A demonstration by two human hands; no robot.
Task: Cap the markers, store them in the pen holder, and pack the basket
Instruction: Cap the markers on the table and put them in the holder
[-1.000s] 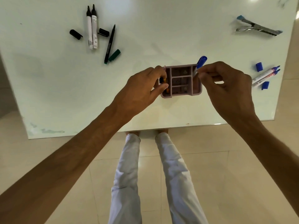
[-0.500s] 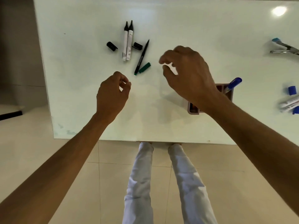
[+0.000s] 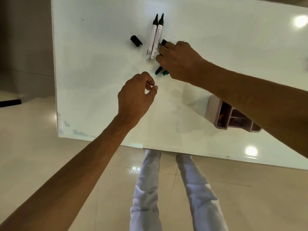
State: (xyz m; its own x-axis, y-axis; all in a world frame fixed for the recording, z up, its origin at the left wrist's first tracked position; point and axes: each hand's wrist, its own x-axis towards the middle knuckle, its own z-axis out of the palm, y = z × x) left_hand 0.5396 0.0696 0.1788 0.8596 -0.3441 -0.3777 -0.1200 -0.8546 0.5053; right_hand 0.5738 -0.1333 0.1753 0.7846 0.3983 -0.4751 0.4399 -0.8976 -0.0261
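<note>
My right hand [image 3: 179, 61] lies on the slim green pen [image 3: 158, 70], fingers curled over its barrel; only the pen's near end shows. The green cap [image 3: 165, 73] pokes out beside it under my palm. Two uncapped white markers [image 3: 155, 37] with black tips lie side by side just left of my fingers. One black cap [image 3: 136, 41] lies left of them; another black cap [image 3: 164, 42] peeks out at my fingertips. My left hand [image 3: 135, 99] hovers near the pen's end, loosely curled and holding nothing. The pink pen holder [image 3: 216, 112] stands at the right, partly behind my right forearm.
The white table's near edge [image 3: 166, 151] runs just above my legs, and its left edge [image 3: 55, 72] borders the tiled floor. Ceiling lights glare on the table at the far right.
The camera swung left and closer. My right hand left the holder, crossed the table and came down on the green pen. My left hand let go of the holder and followed.
</note>
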